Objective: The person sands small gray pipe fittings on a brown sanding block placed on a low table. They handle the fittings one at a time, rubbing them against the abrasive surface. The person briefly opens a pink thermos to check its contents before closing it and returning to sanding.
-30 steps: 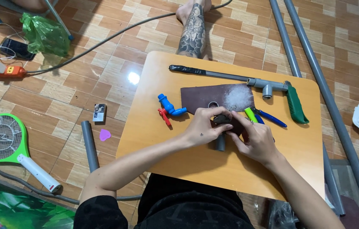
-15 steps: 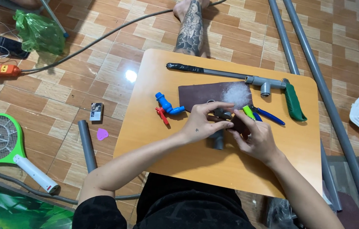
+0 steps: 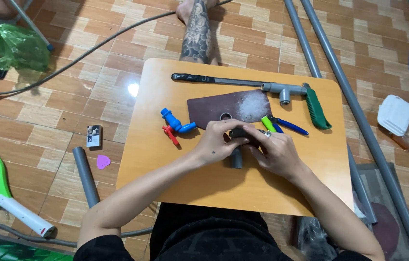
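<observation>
Both hands meet over the middle of the small wooden table [image 3: 165,174], just below the brown sheet of sandpaper [image 3: 214,108] that serves here as the landmark. The left hand [image 3: 216,142] and the right hand [image 3: 277,152] are closed together on a short grey pipe piece [image 3: 236,158] with a dark part at its top end; the fingers of both hands pinch that top end, so each grip is clamped on the piece rather than open. The pipe piece's long axis runs away from the sandpaper toward the person's body, its lower end poking out below the left hand's palm and between the two wrists. Neither hand is clearly nearer: the piece sits directly between them, the left hand on its left flank, the right hand on its right.

Left of the sandpaper lies a blue plastic tap with a red handle [image 3: 175,125]. On the sandpaper rests a small grey ring [image 3: 226,116]. Right of the sandpaper lie a green lighter [image 3: 267,124] and a blue-handled tool [image 3: 289,125]. Above the sandpaper runs a long grey pipe assembly with a tee fitting [image 3: 282,89], ending beside a green-handled tool [image 3: 316,107].
</observation>
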